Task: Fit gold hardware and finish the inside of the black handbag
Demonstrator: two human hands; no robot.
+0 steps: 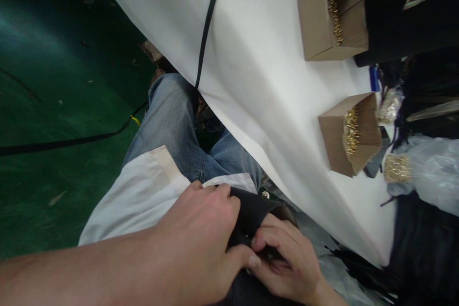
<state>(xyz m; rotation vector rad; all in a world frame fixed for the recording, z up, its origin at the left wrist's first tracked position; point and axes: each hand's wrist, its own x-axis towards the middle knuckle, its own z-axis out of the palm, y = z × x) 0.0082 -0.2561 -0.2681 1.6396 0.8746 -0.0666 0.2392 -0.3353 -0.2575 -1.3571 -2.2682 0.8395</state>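
My left hand (201,236) lies over a piece of black fabric (254,210) in my lap, fingers curled round its upper edge and thumb pressed against it. My right hand (287,258) pinches the same black fabric from the right, fingertips meeting my left thumb. Whatever sits between the fingertips is hidden. Under the fabric are my jeans (179,124) and a white cloth (139,191) across my lap.
A white-covered table (258,81) slants beside my knees, with a black strap (208,24) across it. Two open cardboard boxes (322,14) (340,143) hold small gold metal pieces. Clear bags (423,172) with more gold pieces and dark fabric lie at right. Green floor at left.
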